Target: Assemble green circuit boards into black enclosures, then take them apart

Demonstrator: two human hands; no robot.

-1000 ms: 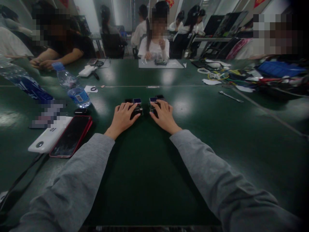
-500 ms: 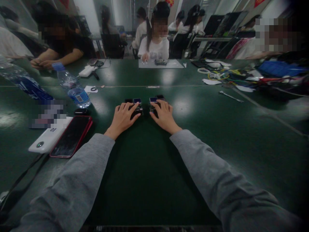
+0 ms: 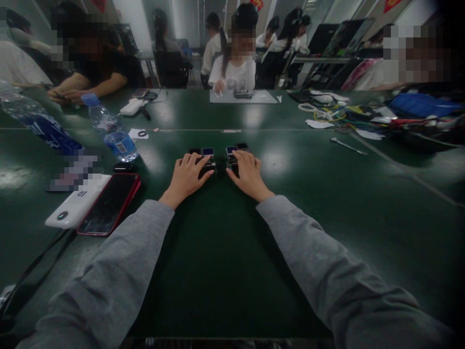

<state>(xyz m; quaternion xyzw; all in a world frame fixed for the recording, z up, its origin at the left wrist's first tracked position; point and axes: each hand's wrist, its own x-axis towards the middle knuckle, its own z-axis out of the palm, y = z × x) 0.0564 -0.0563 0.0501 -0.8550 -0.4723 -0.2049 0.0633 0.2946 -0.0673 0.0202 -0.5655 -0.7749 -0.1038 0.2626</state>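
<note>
My left hand rests palm down over a small dark device with a little screen. Its fingers are spread and bent, the index finger touching the device below the screen and the thumb at the near edge. Mirroring it, my right hand lies over a second small device with a screen, index finger on top and thumb by its near left corner. Both hands look open. A dark flat piece shows beyond the right fingers. My hands cover much of both devices, which stand a short gap apart on the green table.
On the left are a water bottle, a larger bottle, a red-cased phone, a white phone and a black case. A wrench and tangled cables lie right. Across sits a person at a grey mat.
The whole view has shifted very slightly. Both hands stay in the same place on the two small devices.
</note>
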